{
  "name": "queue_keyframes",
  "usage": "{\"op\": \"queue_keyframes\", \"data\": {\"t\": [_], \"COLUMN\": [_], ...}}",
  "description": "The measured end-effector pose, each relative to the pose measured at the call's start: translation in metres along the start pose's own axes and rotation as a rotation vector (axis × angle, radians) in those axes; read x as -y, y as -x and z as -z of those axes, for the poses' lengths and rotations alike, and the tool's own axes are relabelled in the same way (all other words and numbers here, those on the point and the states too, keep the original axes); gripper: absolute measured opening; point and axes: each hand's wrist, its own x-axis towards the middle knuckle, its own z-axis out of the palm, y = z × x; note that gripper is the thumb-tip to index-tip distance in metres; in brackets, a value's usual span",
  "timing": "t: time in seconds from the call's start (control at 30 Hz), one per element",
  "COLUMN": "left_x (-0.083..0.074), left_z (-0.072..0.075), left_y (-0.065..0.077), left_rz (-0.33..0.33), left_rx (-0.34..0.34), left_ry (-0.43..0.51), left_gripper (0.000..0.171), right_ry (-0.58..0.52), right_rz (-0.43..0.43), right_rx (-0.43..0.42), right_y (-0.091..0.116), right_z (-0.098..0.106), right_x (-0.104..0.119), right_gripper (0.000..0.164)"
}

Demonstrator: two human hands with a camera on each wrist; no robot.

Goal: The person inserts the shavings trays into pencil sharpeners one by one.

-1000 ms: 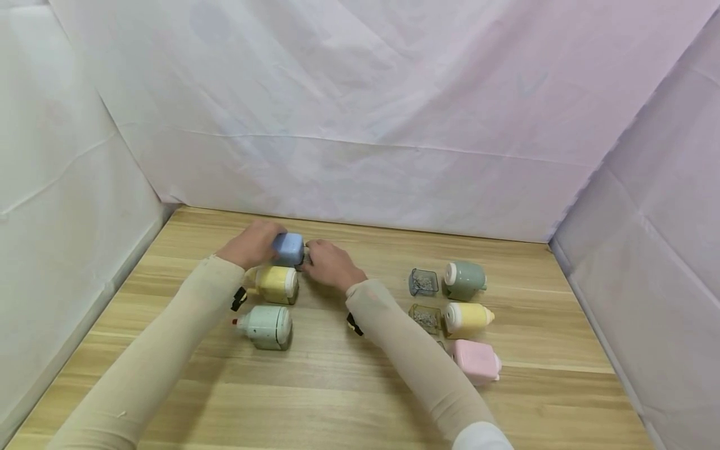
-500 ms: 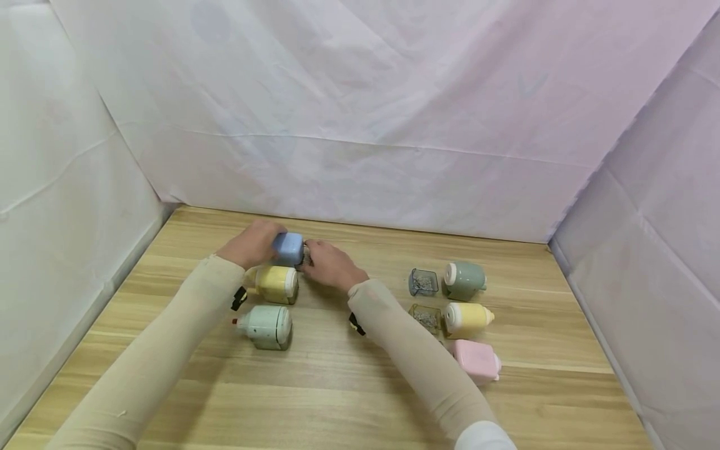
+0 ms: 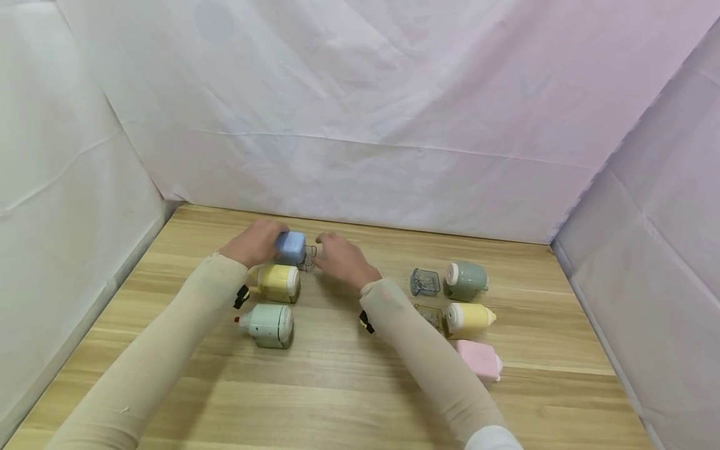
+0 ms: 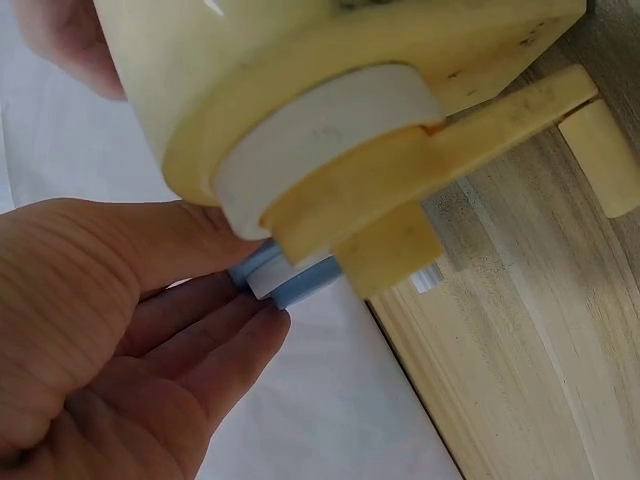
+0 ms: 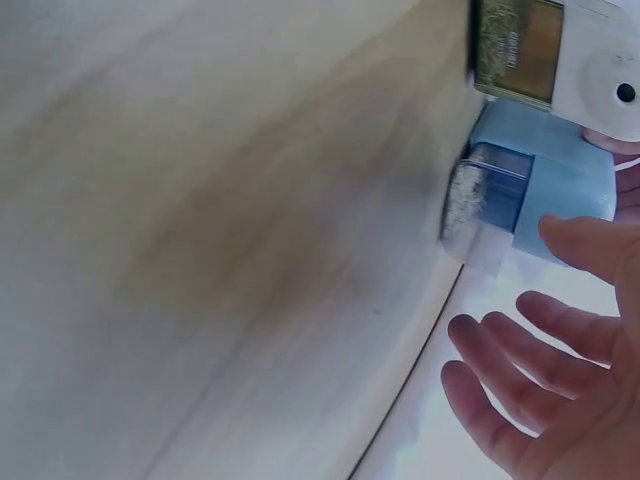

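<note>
Left hand grips a blue pencil sharpener while the right hand hovers beside its tray

A person's left hand holds a blue sharpener, thumb on one side and fingers on the other. The sharpener is at the far left of a wooden table, near the back edge. From its front, toward the right, juts a clear tray with pale shavings inside; how far it is drawn out is hard to tell. The right hand grasps nothing: its fingers are parted and loosely bent, just beside the tray. Whether a fingertip touches it cannot be told.

Just nearer than the blue one, in the same left-hand row, is a yellow sharpener with a white front rim; its crank fills much of the left wrist view. Nearest in that row is a pale green sharpener with a red tip on its left end.

Well apart, on the right of the table, is a second row. Farthest is a grey-green sharpener, with a smoky tray of shavings just left of it. Next comes another yellow one, with an amber tray before it, then a pink sharpener, partly behind the right sleeve. Both sleeves are cream. White cloth hangs behind the table.
</note>
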Motion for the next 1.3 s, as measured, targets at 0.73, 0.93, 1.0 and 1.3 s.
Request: {"op": "queue_keyframes", "data": {"t": [0.73, 0.93, 1.0, 1.3], "left_x": [0.0, 0.001, 0.002, 0.0], "left_z": [-0.001, 0.0, -0.001, -0.002], "left_y": [0.001, 0.001, 0.001, 0.001], "left_rz": [0.007, -0.009, -0.006, -0.009], "left_rx": [0.008, -0.001, -0.002, -0.005], "left_ry": [0.021, 0.014, 0.012, 0.005], "left_gripper": [0.044, 0.044, 0.044, 0.042], "right_ry": [0.133, 0.141, 0.151, 0.193], "right_rz": [0.146, 0.153, 0.152, 0.17], "right_rx": [-0.003, -0.017, -0.019, -0.03], "right_y": [0.006, 0.005, 0.005, 0.004], "right_z": [-0.021, -0.022, -0.021, -0.023], "right_x": [-0.005, -0.002, 0.0, 0.002], "right_gripper": [0.031, 0.029, 0.029, 0.028]}}
